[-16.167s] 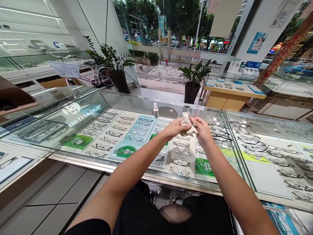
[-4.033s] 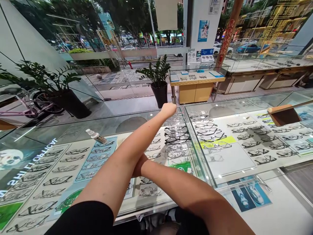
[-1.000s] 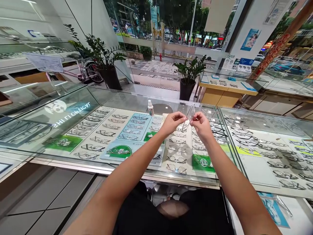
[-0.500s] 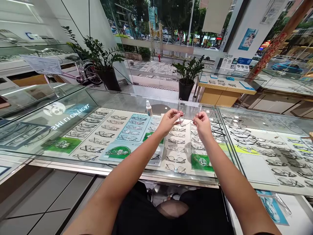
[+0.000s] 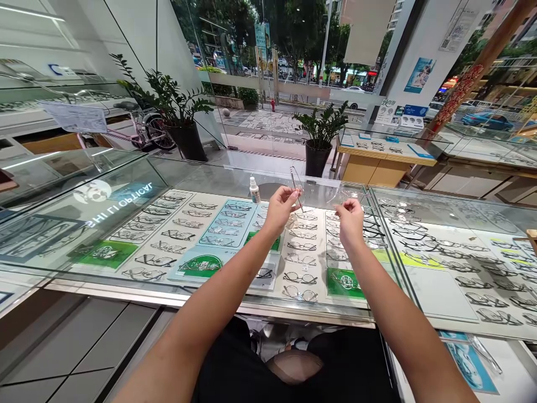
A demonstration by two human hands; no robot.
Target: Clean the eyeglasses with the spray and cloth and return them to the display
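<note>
Above the glass display counter [image 5: 197, 307], my left hand [image 5: 280, 210] pinches a thin-rimmed pair of eyeglasses [image 5: 297, 182], tilted nearly on edge. My right hand [image 5: 351, 218] is raised to the right of it, apart from the eyeglasses. Its thumb and fingers are pressed together, and whatever they hold is too small or clear to make out. A small white spray bottle [image 5: 254, 191] stands on the counter, left of my left hand. Under the glass lie rows of eyeglasses [image 5: 300, 278], below both hands.
Green cards [image 5: 345, 283] and a light blue panel [image 5: 224, 224] lie among the displayed frames. Another glass case [image 5: 447, 299] adjoins on the right. Beyond the counter stand two potted plants [image 5: 318, 157], a bicycle [image 5: 138, 126] and a wooden display table [image 5: 364, 167].
My hands have moved farther apart. The eyeglasses have shifted left with my left hand and turned more edge-on; my right hand has lowered slightly.
</note>
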